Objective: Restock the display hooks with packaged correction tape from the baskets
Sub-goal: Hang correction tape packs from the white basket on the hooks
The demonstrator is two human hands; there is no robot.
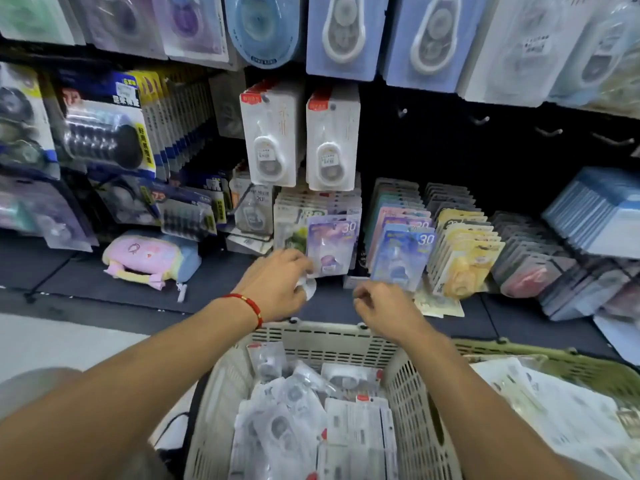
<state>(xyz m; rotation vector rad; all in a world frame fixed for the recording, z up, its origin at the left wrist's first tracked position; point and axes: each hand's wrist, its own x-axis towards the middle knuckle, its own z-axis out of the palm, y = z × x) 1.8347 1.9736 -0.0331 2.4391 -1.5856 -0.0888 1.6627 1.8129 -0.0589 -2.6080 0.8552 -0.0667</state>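
We see a cream basket [408, 393]; white packs [349, 427] in it | red bracelet [246, 301] | white hung packs [333, 140], red tabs | pink-yellow pouch [145, 258] | olive basket [561, 362]
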